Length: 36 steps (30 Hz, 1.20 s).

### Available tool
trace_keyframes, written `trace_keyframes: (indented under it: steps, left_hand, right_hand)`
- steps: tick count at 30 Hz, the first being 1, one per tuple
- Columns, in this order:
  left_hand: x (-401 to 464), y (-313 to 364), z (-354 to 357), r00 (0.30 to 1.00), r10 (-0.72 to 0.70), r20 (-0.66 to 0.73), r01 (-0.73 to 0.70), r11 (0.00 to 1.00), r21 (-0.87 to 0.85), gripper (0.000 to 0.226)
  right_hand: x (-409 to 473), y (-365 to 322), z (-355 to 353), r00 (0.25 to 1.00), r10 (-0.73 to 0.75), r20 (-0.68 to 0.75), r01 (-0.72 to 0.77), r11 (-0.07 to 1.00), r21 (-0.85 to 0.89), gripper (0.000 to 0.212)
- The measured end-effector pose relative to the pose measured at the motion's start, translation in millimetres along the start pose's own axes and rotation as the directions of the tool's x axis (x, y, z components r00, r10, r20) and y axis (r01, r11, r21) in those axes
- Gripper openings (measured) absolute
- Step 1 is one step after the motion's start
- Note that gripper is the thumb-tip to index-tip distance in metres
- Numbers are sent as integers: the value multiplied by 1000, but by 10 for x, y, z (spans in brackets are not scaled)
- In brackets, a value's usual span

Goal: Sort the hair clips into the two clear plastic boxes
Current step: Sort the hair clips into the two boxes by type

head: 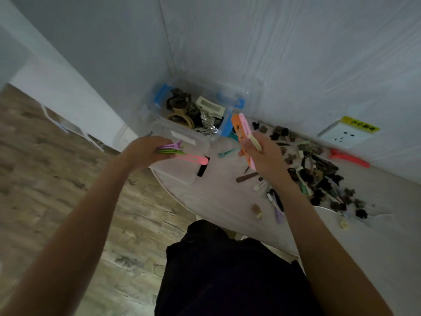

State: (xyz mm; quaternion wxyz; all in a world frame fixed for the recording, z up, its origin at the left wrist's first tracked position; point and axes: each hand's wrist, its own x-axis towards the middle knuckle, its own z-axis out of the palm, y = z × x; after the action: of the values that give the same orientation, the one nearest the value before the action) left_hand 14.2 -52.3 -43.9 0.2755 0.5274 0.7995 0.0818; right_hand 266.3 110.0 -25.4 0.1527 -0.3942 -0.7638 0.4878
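Right, a yellow sticker (360, 128) tops the wall socket (346, 136), its writing too blurred to read. Left hand (145, 151) pinches a bundle of purple, green and pink clips (175, 149) over the near clear box (180, 160). Right hand (264, 153) grips orange, pink and cream clips (242, 133). Dark clips (314, 174) lie heaped on the pale surface (218, 197); the far box (196, 110) holds larger ones.

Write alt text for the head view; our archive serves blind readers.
A person's left hand grips a bunch of pastel clips over the near clear box, while the right hand holds long orange and pink clips. Dark clips lie scattered on the table.
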Motion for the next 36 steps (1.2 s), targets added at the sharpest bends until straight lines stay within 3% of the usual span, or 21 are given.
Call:
trace_keyframes:
  steps: [3, 6, 11, 13, 16, 19, 22, 25, 28, 31, 34, 36]
  left_hand:
    - [96, -49, 25, 999, 20, 39, -22, 998, 58, 27]
    - [138, -68, 101, 997, 58, -45, -56, 997, 54, 25]
    - [234, -248, 339, 1000, 3, 13, -7, 948, 317, 34]
    - [207, -222, 369, 998, 66, 15, -68, 957, 282, 41]
    - [99, -169, 363, 966, 206, -155, -178, 968, 179, 44]
    - [-35, -257, 378, 869, 258, -422, -181, 960, 214, 39]
    - [-189, -350, 437, 796, 220, -564, -132, 972, 193, 28]
    - [-336, -435, 459, 793, 120, -598, -66, 992, 111, 22]
    - [-404, -365, 407, 785, 11, -619, -4, 1000, 12, 19]
    - [-367, -126, 314, 747, -104, -657, 51, 994, -99, 18]
    - [-209, 256, 302, 771, -4, -637, -124, 980, -156, 22]
    - [-43, 537, 366, 799, 155, -581, -294, 943, -153, 25]
  right_hand:
    - [65, -151, 155, 999, -51, 10, 51, 998, -42, 19]
    - [137, -282, 300, 995, -79, 53, 83, 993, -80, 14]
    - [208, -435, 504, 989, -100, 105, 113, 985, -132, 19]
    - [253, -483, 605, 985, -126, 114, 147, 969, -198, 20]
    - [326, -524, 789, 973, -190, 129, 225, 895, -386, 22]
    - [397, -605, 1033, 960, -218, 175, 279, 784, -554, 24]
    - [453, -661, 1261, 938, -224, 264, 345, 654, -673, 23]
    - [505, -630, 1553, 931, -155, 331, 358, 564, -744, 26]
    - [524, -544, 1676, 919, 2, 395, 289, 678, -676, 50]
    - [407, -459, 1485, 892, -117, 437, 330, 829, -451, 49]
    - [149, -276, 1052, 932, -285, 225, 338, 906, -254, 28]
    - [-12, -48, 733, 953, -297, 51, 297, 898, -326, 22]
